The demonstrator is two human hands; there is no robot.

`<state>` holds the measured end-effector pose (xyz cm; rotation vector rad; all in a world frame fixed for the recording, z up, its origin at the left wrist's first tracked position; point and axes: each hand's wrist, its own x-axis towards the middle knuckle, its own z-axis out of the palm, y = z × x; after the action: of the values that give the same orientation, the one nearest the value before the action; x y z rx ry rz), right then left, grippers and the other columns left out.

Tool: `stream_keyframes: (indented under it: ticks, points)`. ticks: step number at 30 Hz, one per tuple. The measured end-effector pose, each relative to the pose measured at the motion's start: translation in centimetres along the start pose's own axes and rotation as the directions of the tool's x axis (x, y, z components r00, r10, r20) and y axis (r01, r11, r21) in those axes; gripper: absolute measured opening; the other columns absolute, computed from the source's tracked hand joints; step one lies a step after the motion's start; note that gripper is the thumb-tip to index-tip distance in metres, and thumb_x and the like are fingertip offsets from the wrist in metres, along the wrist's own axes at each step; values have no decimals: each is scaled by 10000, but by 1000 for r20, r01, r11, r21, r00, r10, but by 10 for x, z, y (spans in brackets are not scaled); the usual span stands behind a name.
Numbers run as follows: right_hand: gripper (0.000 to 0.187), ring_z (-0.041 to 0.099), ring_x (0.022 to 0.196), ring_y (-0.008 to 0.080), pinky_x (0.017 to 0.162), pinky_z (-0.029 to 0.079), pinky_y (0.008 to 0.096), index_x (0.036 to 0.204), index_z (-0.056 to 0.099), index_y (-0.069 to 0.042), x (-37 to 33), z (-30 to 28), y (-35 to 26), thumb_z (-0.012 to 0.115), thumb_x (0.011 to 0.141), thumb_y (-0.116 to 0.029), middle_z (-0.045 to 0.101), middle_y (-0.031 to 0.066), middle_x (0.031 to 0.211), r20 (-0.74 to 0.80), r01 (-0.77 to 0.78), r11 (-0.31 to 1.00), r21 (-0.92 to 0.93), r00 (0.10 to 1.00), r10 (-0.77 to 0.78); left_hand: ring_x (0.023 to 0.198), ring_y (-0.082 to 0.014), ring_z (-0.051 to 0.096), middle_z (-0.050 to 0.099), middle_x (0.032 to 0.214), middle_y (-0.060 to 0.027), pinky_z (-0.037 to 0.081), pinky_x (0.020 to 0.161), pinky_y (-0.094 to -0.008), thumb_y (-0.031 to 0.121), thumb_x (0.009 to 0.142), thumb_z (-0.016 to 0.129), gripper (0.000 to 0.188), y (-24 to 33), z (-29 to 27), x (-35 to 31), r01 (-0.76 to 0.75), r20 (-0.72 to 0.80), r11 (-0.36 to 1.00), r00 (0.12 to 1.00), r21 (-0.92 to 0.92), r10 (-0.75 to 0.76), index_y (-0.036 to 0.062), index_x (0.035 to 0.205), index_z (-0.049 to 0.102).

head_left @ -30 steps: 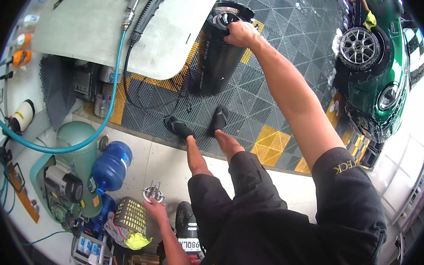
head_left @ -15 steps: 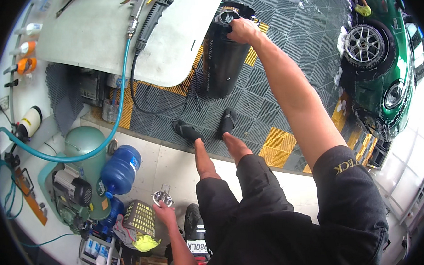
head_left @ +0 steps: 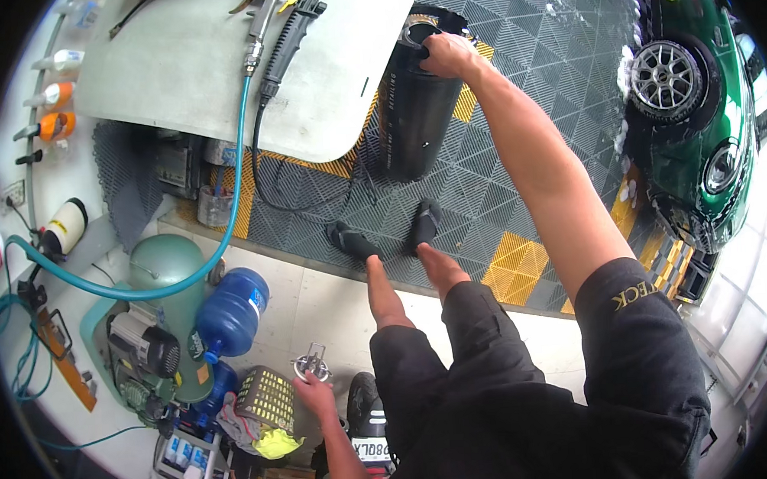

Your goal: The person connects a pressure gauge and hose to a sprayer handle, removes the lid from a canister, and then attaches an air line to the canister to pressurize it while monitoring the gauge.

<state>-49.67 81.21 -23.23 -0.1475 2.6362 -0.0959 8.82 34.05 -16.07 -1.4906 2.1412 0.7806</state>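
Observation:
A tall black cylindrical canister (head_left: 412, 125) stands on the tiled floor beyond my feet, leaning slightly in view. My right hand (head_left: 452, 55) is closed on the rim by its round top opening, arm stretched out. What lies inside the opening is too dark to make out. Low on the left side, my left hand (head_left: 316, 392) holds a round silver metal lid (head_left: 310, 366) with an upright loop-shaped handle, well apart from the canister.
A pale table (head_left: 308, 122) carries a spray gun (head_left: 287, 49) and a teal hose (head_left: 238, 152). A green compressor tank (head_left: 166, 264), blue water bottles (head_left: 233, 310) and a basket (head_left: 266, 397) stand at left. A foamy green car (head_left: 703, 136) is at right, with another person partly visible behind.
The whole view has shifted a little to the right. My right hand stays at the canister's top, and my left hand still holds the metal lid.

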Motion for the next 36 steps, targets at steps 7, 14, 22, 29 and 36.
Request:
stream_keyframes:
  ticks: [7,14,22,29,36]
  points:
    - [326,708,1009,332,905,562,421,1054,759,-84,5,4,2,665,850,-320,747,165,1035,-13,26,1000,8,1000,-26,598,-258,614,600,926,-203,503,535,-368,205,1061,482,267,-10,-3,1,24,8,999,1000,22,-24,-59,1104,475]
    - [339,709,1012,329,898,566,418,1077,757,-92,8,0,-1,659,846,-320,747,160,1042,-4,5,1000,11,1000,-5,867,-365,652,620,1035,-252,538,744,-440,190,1051,487,296,-38,-4,5,20,-11,997,1000,73,-19,-86,1160,503]
    - [351,705,1030,327,904,566,413,1104,748,-98,11,-1,0,660,849,-321,745,150,1072,16,-3,1000,17,1000,3,1002,-432,633,623,1090,-292,476,892,-492,184,1044,489,312,-50,-3,9,13,-10,992,1000,126,-12,-97,1179,505]
    - [360,705,1033,325,905,567,417,1106,747,-99,16,-1,1,650,850,-333,745,150,1078,-5,20,1000,-3,1000,-20,930,-441,649,620,1084,-295,493,847,-497,196,1043,495,299,-48,-5,8,48,-2,986,999,158,-49,-85,1146,509]
    - [366,704,1036,327,905,568,420,1115,748,-100,21,-4,0,640,844,-321,743,158,1078,17,-5,1000,-1,1000,5,654,-339,678,622,919,-235,548,576,-430,209,1040,499,285,-40,-2,-7,49,4,983,999,175,-50,-73,1085,506]
